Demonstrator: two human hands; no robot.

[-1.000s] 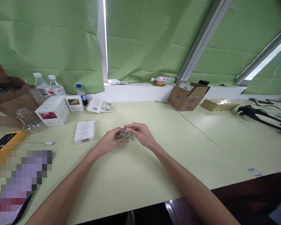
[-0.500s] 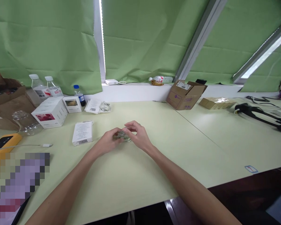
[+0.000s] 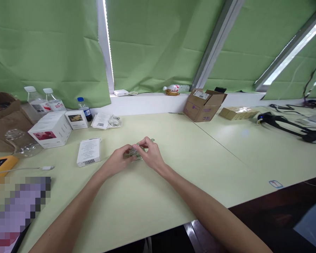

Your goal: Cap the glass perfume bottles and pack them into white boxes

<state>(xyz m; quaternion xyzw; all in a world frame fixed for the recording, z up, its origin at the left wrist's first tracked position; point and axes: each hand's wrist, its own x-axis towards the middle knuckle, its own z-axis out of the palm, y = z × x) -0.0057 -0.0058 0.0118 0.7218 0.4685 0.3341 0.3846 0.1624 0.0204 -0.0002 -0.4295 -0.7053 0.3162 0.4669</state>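
Note:
A small, clear, glass-like object [image 3: 136, 153] with a greenish tint rests at the middle of the table, partly covered by my fingers. Round its left side my left hand [image 3: 119, 159] is closed, thumb toward me and fingers on the far side. My right hand [image 3: 151, 154] pinches at its top right, with the fingertips partly hidden. Just past the right hand's knuckles shows a small round greenish piece [image 3: 153, 140]; whether it joins the clear object I cannot tell. A white printed carton [image 3: 89, 152] lies flat to the left of my left hand.
White boxes [image 3: 51, 130], a dark drink bottle [image 3: 84, 109] and a clear jar [image 3: 21, 142] stand back left. A clear coiled item [image 3: 114, 121] lies by a white packet. An open cardboard box [image 3: 204, 104] and a black frame-like device [image 3: 287, 128] are to the right.
The view has shifted slightly. A small round greenish piece now shows beyond my right hand. Both hands stay on the clear object, the right one with fingers drawn closer together.

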